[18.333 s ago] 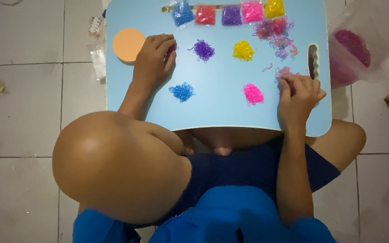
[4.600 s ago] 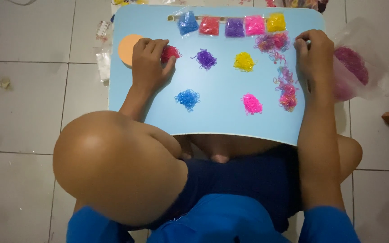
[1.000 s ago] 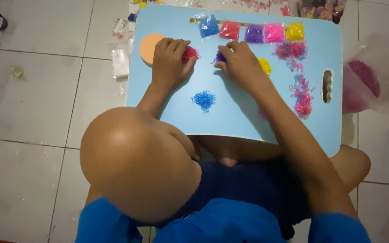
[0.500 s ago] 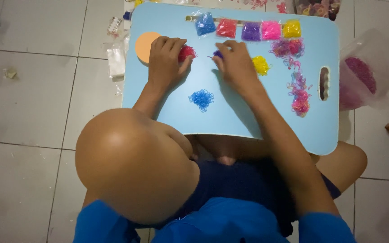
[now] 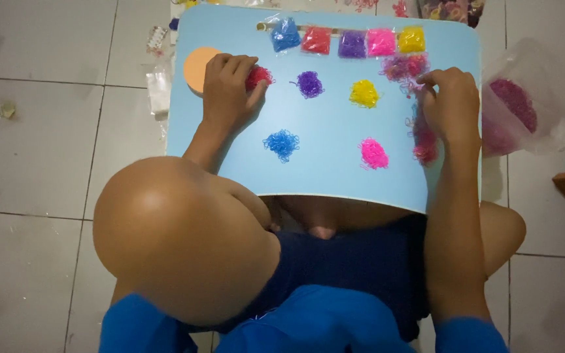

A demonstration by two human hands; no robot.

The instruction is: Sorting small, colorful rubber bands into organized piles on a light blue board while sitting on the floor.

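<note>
1. Both hands rest on the light-blue lap table (image 5: 322, 176). The left hand (image 5: 227, 91) lies palm down with its fingers curled over the red heap (image 5: 258, 76) of small loom bands, covering the heap's left side; whether it pinches any band I cannot tell.
2. The right hand (image 5: 451, 108) sits at the table's right edge, its fingertips pressed together in the mixed heap (image 5: 407, 67) of pink and purple bands. It seems to pinch a band, though the band itself is too small to make out.
3. More mixed bands (image 5: 424, 149) trail down beside that hand's wrist.
4. Sorted heaps lie well apart between the hands: purple (image 5: 309, 84), yellow (image 5: 364, 93), blue (image 5: 282, 143) and pink (image 5: 374, 153).
5. Judging by their look, the bands are very light, soft and stretchy, and they tangle. One is best taken by a fingertip pinch on a single loop at the heap's edge, then lifted clear.
6. Five small bags (image 5: 351, 43) of sorted bands line the far edge. An orange disc (image 5: 196, 65) touches the left hand. A clear bag (image 5: 514, 104) of dark pink bands lies on the floor to the right.
</note>
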